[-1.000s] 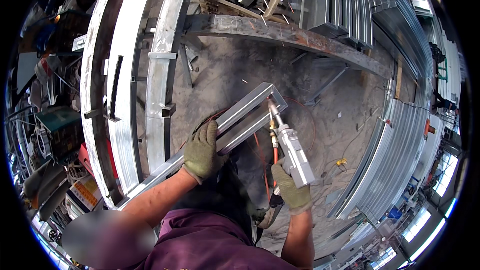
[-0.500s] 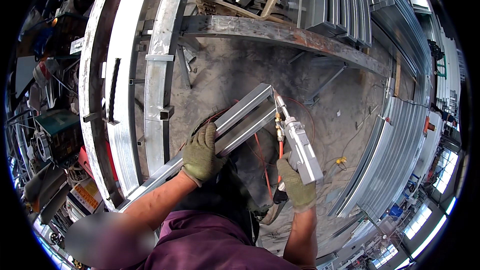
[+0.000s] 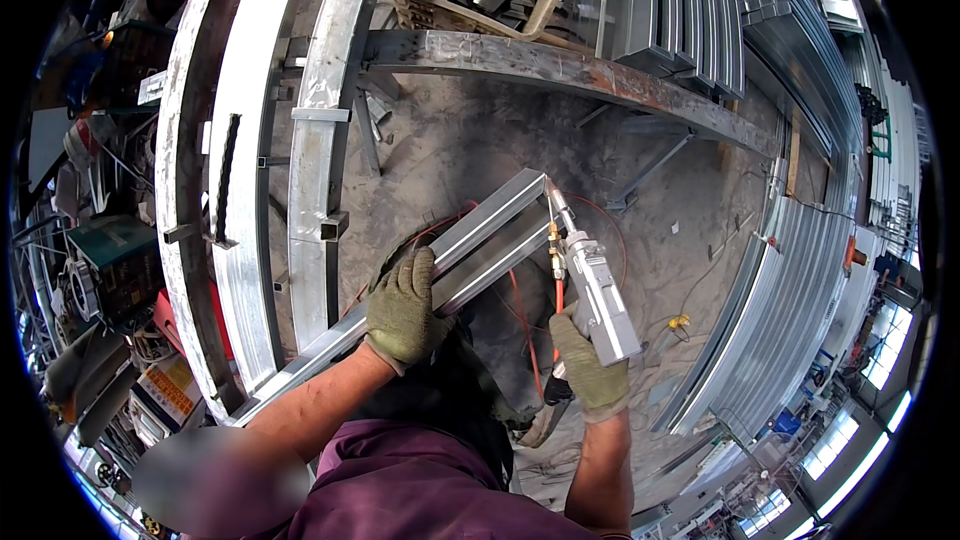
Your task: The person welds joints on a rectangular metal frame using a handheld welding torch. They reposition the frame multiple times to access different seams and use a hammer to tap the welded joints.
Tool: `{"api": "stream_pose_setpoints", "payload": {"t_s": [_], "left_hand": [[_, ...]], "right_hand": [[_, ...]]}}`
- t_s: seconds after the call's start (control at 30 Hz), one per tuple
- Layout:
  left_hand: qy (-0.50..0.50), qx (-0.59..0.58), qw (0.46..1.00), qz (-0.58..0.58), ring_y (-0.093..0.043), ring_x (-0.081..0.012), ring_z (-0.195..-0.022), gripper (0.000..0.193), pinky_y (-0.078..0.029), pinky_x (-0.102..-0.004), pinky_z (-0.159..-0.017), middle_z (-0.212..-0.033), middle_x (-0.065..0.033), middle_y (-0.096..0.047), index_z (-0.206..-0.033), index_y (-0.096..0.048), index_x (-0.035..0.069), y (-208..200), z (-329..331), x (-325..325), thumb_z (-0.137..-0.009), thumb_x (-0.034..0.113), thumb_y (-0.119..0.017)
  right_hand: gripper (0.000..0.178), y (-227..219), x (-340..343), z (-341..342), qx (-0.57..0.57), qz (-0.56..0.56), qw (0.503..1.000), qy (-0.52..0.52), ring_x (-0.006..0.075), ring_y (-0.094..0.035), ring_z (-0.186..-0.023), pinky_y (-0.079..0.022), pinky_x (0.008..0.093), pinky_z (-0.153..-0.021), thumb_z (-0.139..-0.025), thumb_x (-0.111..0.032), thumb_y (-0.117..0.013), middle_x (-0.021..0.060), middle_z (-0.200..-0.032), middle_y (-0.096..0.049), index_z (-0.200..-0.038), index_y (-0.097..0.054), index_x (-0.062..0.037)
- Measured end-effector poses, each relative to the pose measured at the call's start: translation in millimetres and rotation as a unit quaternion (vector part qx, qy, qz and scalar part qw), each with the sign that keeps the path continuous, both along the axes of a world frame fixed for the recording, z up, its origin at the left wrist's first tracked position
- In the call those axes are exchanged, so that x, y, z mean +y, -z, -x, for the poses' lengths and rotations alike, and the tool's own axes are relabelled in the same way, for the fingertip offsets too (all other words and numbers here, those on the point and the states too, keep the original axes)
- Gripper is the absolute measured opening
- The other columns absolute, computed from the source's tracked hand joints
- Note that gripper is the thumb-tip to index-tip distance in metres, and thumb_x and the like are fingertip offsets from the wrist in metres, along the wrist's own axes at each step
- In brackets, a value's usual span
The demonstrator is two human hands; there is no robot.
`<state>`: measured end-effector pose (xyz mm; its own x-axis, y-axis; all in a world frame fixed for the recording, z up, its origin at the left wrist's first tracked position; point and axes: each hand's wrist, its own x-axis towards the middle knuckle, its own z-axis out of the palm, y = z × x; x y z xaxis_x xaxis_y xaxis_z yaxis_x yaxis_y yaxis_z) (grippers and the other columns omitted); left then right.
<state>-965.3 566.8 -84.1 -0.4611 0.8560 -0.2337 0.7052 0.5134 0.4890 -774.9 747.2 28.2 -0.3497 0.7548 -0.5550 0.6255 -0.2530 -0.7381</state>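
Observation:
My left hand [image 3: 403,308], in an olive work glove, is closed over a long silvery metal channel frame [image 3: 487,214] that slants from lower left toward the middle. Two parallel rails meet at the frame's upper right corner. My right hand [image 3: 590,365], gloved the same way, grips a grey handheld welding gun [image 3: 604,302]. The gun's narrow copper-coloured nozzle [image 3: 553,186] is at that corner; whether it touches the metal is too small to tell. An orange hose [image 3: 559,292] with brass fittings runs alongside the gun. My palm hides its handle.
A heavy steel beam [image 3: 480,48] crosses ahead, joined to a long upright-looking beam [image 3: 322,140] at left. Beyond lies a crate [image 3: 455,12] of dark metal offcuts. Stacked metal profiles [image 3: 770,310] lie at right. Orange cable [image 3: 520,305] loops over the floor.
The body of the welding gun and my right hand have shifted slightly left, while the nozzle stays at the frame's corner. My left hand has hardly moved.

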Motion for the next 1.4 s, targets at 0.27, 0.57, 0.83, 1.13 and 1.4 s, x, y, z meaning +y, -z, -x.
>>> {"api": "stream_pose_setpoints", "payload": {"t_s": [0.27, 0.57, 0.83, 1.13, 1.4], "left_hand": [[0.001, 0.000, 1.000, 0.006, -0.066, -0.0471, -0.119, 0.106, -0.056, -0.0547, -0.102, -0.139, -0.0277, -0.062, -0.158, -0.041, -0.006, 2, 0, 0, -0.076, 0.038, -0.091], [-0.007, -0.019, 1.000, -0.009, -0.065, -0.0476, -0.122, 0.106, -0.055, -0.0558, -0.104, -0.142, -0.0278, -0.060, -0.158, -0.040, -0.005, 1, 0, 1, -0.075, 0.035, -0.092], [-0.004, -0.013, 1.000, -0.002, -0.065, -0.0471, -0.122, 0.106, -0.055, -0.0558, -0.104, -0.142, -0.0274, -0.060, -0.158, -0.040, -0.005, 3, -1, -2, -0.076, 0.036, -0.092], [-0.005, -0.019, 1.000, 0.005, -0.065, -0.0468, -0.122, 0.106, -0.054, -0.0560, -0.105, -0.141, -0.0274, -0.060, -0.158, -0.040, -0.005, 3, 0, -1, -0.078, 0.041, -0.092], [-0.013, -0.047, 0.998, 0.040, -0.062, -0.0482, -0.133, 0.100, -0.050, -0.0543, -0.114, -0.150, -0.0305, -0.057, -0.159, -0.040, -0.004, -1, 1, 1, -0.079, 0.034, -0.087]], "right_hand": [[0.015, 0, -4, 3, -0.021, -0.020, 1.000, -0.011, 0.0120, -0.059, -0.052, -0.049, 0.0345, -0.053, -0.098, -0.012, -0.079, 0.0004, -0.062, -0.060, -0.087, -0.071, -0.0066], [0.014, 9, -5, -4, -0.025, -0.050, 0.998, -0.026, 0.0162, -0.062, -0.056, -0.052, 0.0370, -0.057, -0.094, -0.014, -0.083, 0.0028, -0.068, -0.064, -0.094, -0.071, -0.0062], [0.017, 9, -5, -4, -0.030, -0.060, 0.997, -0.036, 0.0221, -0.070, -0.068, -0.057, 0.0404, -0.066, -0.091, -0.014, -0.084, 0.0073, -0.079, -0.071, -0.099, -0.073, -0.0040], [0.015, 13, -8, -8, -0.017, -0.138, 0.988, -0.065, 0.0248, -0.072, -0.069, -0.058, 0.0405, -0.066, -0.091, -0.013, -0.085, 0.0076, -0.078, -0.072, -0.095, -0.074, -0.0047], [0.013, 13, -9, -9, -0.036, -0.087, 0.994, -0.057, 0.0222, -0.070, -0.066, -0.056, 0.0401, -0.064, -0.093, -0.013, -0.082, 0.0047, -0.075, -0.070, -0.092, -0.072, -0.0060]]}}
